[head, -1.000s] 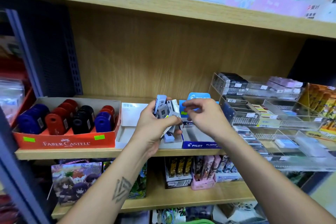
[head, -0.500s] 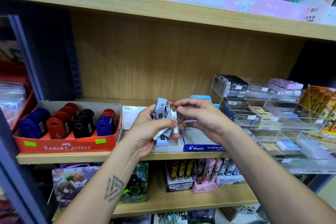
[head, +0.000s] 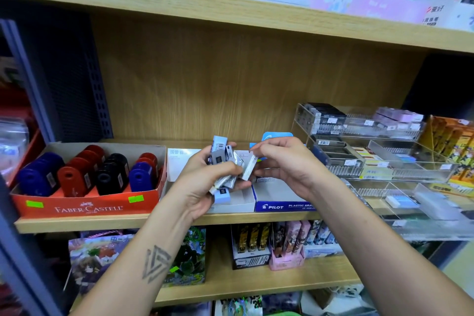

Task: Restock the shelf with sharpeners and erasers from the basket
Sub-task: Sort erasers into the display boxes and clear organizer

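Left hand (head: pixel 205 182) clutches a fanned bunch of small sleeved rectangular erasers (head: pixel 223 165), grey, pale blue and white, thumb clamped across them; likely held as a ready supply so the other hand can feed them out singly

Right hand (head: pixel 279 164) pinches one white slim eraser (head: pixel 249 168) by its upper end, fingers curled, the piece tilted and just beside the bunch, apparently being drawn free

Landmark: blue-and-white open cardboard Pilot box (head: pixel 279 200) on the wooden shelf (head: pixel 164 222)
- both hands hover just above and in front of the Pilot box
- white open carton (head: pixel 238 202) touching the Pilot box's left side, directly under the bunch; probable destination, cannot confirm
- orange Faber-Castell tray of stubby blue, red and black sharpeners (head: pixel 87 174) further left of the Pilot box
- basket not in view
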`<state>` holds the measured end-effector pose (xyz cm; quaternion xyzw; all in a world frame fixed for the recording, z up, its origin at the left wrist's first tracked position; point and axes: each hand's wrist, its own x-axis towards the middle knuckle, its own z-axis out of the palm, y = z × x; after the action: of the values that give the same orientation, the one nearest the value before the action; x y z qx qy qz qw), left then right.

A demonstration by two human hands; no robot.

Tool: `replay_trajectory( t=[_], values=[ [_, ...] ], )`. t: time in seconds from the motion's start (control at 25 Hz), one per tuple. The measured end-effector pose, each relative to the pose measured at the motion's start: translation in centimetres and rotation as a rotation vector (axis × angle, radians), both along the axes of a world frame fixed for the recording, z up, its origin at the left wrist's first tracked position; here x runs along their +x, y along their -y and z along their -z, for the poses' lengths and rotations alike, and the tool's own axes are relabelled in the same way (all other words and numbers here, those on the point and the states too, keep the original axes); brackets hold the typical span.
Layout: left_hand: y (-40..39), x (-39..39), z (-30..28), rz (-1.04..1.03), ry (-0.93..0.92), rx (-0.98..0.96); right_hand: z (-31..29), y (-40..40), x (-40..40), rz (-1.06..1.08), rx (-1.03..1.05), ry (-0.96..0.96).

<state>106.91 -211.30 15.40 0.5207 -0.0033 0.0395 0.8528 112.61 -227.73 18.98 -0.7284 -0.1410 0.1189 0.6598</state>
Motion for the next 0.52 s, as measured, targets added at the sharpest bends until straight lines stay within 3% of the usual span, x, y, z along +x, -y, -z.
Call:
replay_trajectory(
  t=[0.08,0.2,0.44,0.52],
  values=[
    [-0.2,0.1,-0.1,-0.047,-0.003,-0.039,0.4,0.6,0.1,0.0,0.066,0.022],
    [-0.1,0.1,-0.4,-0.089,0.005,-0.032,1.2,1.2,-0.3,-0.057,0.002,0.139],
    [-0.8,-0.5,-1.3,-0.148,0.053,0.07,0.9,1.3,-0.3,0.031,-0.569,0.651],
    [-1.8,-0.8,-1.8,-0.203,0.077,0.145,0.8,0.4,-0.4,0.059,-0.678,0.702]
  ],
)
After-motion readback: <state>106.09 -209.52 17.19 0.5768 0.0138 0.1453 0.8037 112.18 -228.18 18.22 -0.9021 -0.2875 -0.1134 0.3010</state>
